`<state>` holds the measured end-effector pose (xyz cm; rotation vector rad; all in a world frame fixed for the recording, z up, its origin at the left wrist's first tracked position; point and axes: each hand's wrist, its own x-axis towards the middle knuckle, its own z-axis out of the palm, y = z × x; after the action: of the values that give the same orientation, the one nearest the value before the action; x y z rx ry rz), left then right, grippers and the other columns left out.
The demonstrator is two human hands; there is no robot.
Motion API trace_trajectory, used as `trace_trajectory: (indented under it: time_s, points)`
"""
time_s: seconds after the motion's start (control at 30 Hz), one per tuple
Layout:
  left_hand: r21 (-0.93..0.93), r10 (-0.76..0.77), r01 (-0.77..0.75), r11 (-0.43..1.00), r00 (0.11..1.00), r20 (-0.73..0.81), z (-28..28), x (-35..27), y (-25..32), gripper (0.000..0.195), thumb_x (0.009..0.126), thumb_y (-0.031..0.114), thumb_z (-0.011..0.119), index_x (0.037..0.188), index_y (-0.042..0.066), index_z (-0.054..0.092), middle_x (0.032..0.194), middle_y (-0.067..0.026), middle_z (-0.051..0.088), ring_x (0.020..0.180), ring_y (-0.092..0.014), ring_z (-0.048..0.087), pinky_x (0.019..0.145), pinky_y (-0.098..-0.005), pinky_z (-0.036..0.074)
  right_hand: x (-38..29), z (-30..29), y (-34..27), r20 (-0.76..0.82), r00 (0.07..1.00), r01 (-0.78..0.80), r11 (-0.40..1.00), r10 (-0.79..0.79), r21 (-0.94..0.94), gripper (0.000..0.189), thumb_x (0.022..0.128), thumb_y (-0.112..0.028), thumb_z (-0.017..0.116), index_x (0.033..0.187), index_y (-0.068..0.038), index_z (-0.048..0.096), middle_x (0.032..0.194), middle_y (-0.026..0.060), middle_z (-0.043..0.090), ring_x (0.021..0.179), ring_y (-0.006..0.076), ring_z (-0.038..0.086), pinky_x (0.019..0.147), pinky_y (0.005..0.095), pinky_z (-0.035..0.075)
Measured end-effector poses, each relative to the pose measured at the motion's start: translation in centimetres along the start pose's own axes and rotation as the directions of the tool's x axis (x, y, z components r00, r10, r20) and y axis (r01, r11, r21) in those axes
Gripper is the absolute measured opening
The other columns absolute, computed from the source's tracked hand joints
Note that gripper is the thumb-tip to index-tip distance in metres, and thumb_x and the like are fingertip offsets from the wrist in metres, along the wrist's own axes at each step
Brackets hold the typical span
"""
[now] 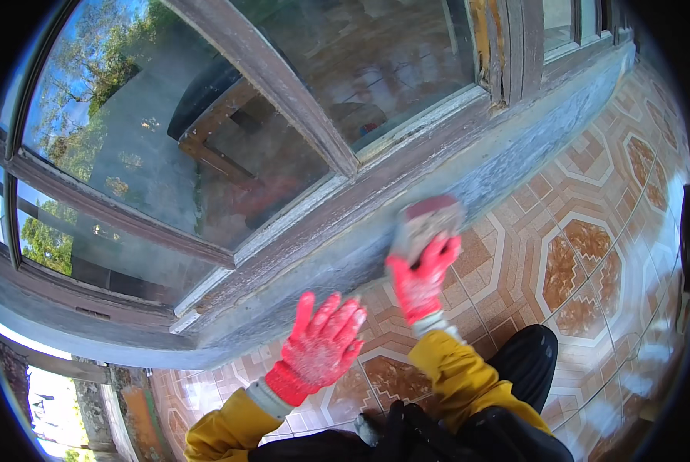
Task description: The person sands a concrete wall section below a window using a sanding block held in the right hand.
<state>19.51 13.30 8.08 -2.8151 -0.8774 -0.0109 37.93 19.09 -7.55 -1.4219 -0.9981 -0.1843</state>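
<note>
My right hand (pixel 423 277), in a red-pink work glove, grips a flat, worn block or pad (pixel 429 222) with a dark red edge. Motion blurs it, and its exact kind cannot be told. It is at the low blue-grey painted wall (pixel 495 179) under the window. My left hand (pixel 322 341), gloved alike and dusted white, is spread with nothing in it, just below the wall's left part. Above the wall runs the weathered wooden window frame (pixel 299 213), its brown paint worn and whitish along the glass.
Large reflecting window panes (pixel 148 144) fill the upper left. A splintered wooden post (pixel 489 52) stands at the upper right. Patterned brown tiles (pixel 582 277) cover the floor, with a thin cord (pixel 616 369) at the right. My dark-clad knee (pixel 530 358) is close beside my right forearm.
</note>
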Motion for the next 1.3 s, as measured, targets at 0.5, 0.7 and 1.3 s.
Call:
trace_trajectory:
  time_s: [0.5,0.7,1.3]
  points:
    - [-0.404,-0.298,0.202,0.892,0.935,-0.191,-1.9,-3.4,0.9,0.054,0.073,0.006,0.072,0.125,0.004,0.054,0.127,-0.0141,0.057,0.119,-0.032,0.054,0.111,-0.0517,0.03,-1.1,0.2,-2.0,0.129,0.865,-0.501,0.839,0.485,0.211,0.102,0.077,-0.022,0.075,0.155,-0.012,0.009,0.152,0.0237,0.009,0.139,0.0392,0.021,0.111,0.0453,0.028]
    - [-0.515,-0.458,0.295,0.805,0.861,-0.221,-1.0,-5.2,1.1,0.04,0.073,-0.003,0.07,0.112,0.005,0.062,0.112,-0.0128,0.063,0.108,-0.029,0.06,0.107,-0.0502,0.037,6.1,-2.2,0.8,0.095,0.709,-0.695,0.67,0.698,0.261,0.093,0.086,-0.031,0.068,0.155,-0.015,0.007,0.155,0.0203,0.008,0.141,0.0345,0.021,0.11,0.0412,0.032]
    - [-0.644,-0.475,0.204,0.738,0.834,-0.281,-1.8,-3.6,2.0,0.023,0.077,-0.007,0.066,0.095,0.006,0.065,0.092,-0.0097,0.067,0.088,-0.025,0.065,0.103,-0.0488,0.042,-4.9,0.3,-1.3,0.176,0.981,-0.113,0.982,0.085,0.153,0.114,0.068,-0.023,0.083,0.154,-0.015,0.01,0.15,0.0275,0.008,0.136,0.0452,0.022,0.107,0.0532,0.031]
